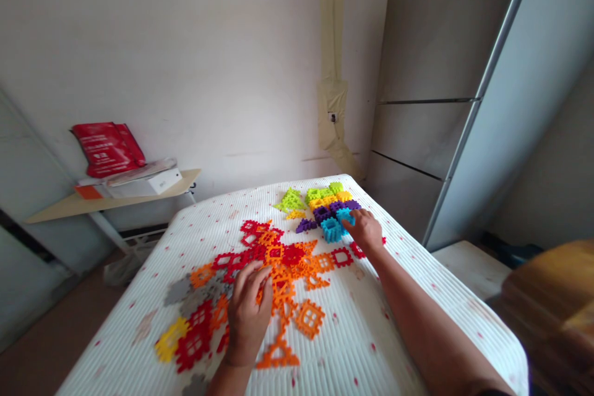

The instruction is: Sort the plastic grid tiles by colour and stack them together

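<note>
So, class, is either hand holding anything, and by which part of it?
It cannot be told. The right hand seems to touch a blue block at its right side; the left hand is over orange pieces, its grip unclear.

Toothed blue blocks (331, 230) beside purple blocks (322, 215), orange pieces (309, 318) flat and overlapping, red pieces (197, 337) among them
</note>
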A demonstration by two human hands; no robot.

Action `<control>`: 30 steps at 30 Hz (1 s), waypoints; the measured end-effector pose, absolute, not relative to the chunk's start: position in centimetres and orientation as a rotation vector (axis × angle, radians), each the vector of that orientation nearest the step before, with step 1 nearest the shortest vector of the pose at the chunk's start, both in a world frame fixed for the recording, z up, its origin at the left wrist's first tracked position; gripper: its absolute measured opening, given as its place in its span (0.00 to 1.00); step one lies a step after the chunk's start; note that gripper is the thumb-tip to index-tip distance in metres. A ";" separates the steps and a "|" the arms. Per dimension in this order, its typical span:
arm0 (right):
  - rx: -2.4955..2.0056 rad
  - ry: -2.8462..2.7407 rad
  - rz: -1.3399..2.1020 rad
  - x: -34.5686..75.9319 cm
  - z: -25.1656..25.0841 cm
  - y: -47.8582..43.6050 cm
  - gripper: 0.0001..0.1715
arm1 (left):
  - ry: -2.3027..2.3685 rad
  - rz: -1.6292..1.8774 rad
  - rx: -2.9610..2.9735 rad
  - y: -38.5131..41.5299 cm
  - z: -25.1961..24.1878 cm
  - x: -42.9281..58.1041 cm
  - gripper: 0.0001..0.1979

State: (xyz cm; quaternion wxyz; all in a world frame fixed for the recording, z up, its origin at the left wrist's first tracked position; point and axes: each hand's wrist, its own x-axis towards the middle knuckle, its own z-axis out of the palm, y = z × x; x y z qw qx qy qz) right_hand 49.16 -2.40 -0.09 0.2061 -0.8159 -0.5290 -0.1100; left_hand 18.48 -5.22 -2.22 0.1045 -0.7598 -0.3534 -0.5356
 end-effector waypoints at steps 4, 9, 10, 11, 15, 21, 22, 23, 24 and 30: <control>-2.257 -1.492 -0.313 49.1 -0.2 -2.4 0.18 | -1.051 -1.568 -2.250 -5.2 -2.3 18.5 0.08; -2.259 -1.495 -0.328 48.9 -0.2 -2.5 0.18 | -1.058 -1.567 -2.247 -5.3 -2.2 18.5 0.08; -2.260 -1.495 -0.328 48.9 -0.2 -2.5 0.18 | -1.059 -1.566 -2.246 -5.3 -2.2 18.5 0.08; -2.260 -1.498 -0.327 48.9 -0.2 -2.5 0.18 | -1.059 -1.566 -2.245 -5.3 -2.2 18.5 0.08; -2.252 -1.509 -0.333 48.9 -0.4 -2.4 0.18 | -1.059 -1.574 -2.252 -5.2 -2.3 18.5 0.08; -2.266 -1.509 -0.335 48.9 -0.4 -2.3 0.18 | -1.062 -1.588 -2.251 -5.3 -2.2 18.5 0.07; -2.268 -1.511 -0.330 48.9 -0.3 -2.4 0.18 | -1.060 -1.587 -2.249 -5.3 -2.2 18.5 0.07; -2.269 -1.512 -0.324 48.9 -0.3 -2.4 0.17 | -1.060 -1.585 -2.249 -5.3 -2.1 18.5 0.07; -2.269 -1.512 -0.319 48.8 -0.2 -2.5 0.17 | -1.062 -1.582 -2.250 -5.3 -2.1 18.5 0.07; -2.267 -1.507 -0.347 48.8 -0.2 -2.5 0.17 | -1.079 -1.585 -2.252 -5.4 -2.0 18.5 0.07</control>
